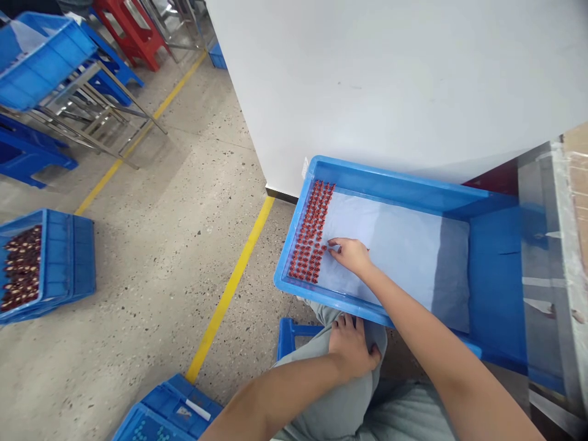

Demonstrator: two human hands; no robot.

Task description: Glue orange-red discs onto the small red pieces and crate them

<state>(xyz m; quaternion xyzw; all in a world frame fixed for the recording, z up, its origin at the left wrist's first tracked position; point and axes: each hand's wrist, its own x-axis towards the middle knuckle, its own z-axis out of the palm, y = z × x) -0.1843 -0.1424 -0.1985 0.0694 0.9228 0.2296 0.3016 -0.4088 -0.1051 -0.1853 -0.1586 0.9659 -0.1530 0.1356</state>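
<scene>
A blue plastic tray lies across my lap, lined with a pale blue sheet. Small red glossy pieces stand in close rows on the sheet at the tray's left end. My right hand reaches into the tray, its fingertips bunched against the edge of the red rows. I cannot tell whether they pinch a piece. My left hand rests below the tray's front rim on my knee, in grey-green trousers, and holds nothing.
A white wall rises behind the tray. On the concrete floor, a yellow line runs past a blue crate of dark and cream pieces. Another blue crate sits low in front. Blue and red stools and a metal rack stand farther left.
</scene>
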